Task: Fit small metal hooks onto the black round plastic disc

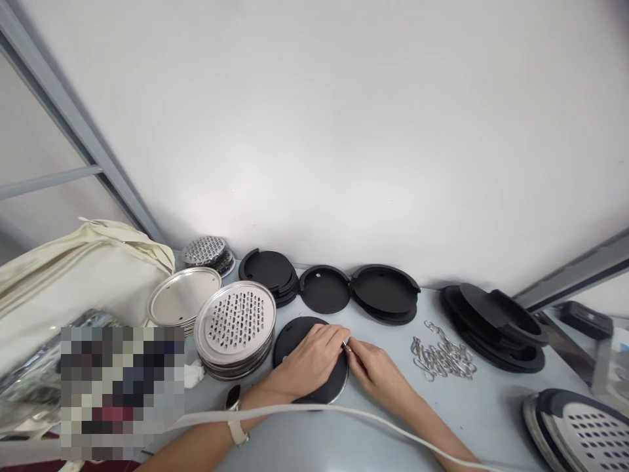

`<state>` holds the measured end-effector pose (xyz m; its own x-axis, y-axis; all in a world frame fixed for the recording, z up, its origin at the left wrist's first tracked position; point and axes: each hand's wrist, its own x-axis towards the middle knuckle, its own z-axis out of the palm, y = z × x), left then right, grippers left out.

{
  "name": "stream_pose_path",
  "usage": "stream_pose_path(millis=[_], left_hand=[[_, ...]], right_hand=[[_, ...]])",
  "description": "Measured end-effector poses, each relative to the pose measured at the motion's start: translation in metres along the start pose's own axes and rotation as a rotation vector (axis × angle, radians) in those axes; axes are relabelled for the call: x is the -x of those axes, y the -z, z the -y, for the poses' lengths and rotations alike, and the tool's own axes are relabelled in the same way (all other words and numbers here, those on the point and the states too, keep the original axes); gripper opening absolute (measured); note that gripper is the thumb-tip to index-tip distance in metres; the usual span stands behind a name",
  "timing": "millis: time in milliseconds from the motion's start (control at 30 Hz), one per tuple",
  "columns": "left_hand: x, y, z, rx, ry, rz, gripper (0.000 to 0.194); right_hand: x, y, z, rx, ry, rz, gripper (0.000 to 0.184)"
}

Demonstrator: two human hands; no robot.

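Note:
A black round disc (pixel 307 394) with a thin silvery rim lies on the table before me. My left hand (pixel 314 360) rests across its top, fingers curled together toward its right edge. At that edge my right hand (pixel 376 372) is closed, thumb and fingers pinching a small shiny metal piece (pixel 345 341), mostly hidden between both hands' fingertips. Right of my hands is a loose pile of bent wire hooks or rings (pixel 442 354). To the left stands a stack of round metal grater plates (pixel 236 324), with plain metal discs (pixel 184 295) behind it.
Along the wall sit black round covers: a stack (pixel 268 272), a single one (pixel 325 290) and another pair (pixel 386 292). More black covers (pixel 496 328) and perforated plates (pixel 597 432) occupy the right. A cream bag (pixel 88 269) fills the left; a white cord (pixel 295 408) crosses the front.

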<state>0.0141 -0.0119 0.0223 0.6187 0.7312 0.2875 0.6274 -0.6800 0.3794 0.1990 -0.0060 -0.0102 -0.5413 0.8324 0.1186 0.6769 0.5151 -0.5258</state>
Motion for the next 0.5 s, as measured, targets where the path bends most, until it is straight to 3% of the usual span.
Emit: stream_pose_path(millis=[500], left_hand=[[-0.0012, -0.0046, 0.0036, -0.014, -0.021, 0.013, 0.025]], right_hand=[[0.0014, 0.0006, -0.0021, 0.041, 0.014, -0.004, 0.02]])
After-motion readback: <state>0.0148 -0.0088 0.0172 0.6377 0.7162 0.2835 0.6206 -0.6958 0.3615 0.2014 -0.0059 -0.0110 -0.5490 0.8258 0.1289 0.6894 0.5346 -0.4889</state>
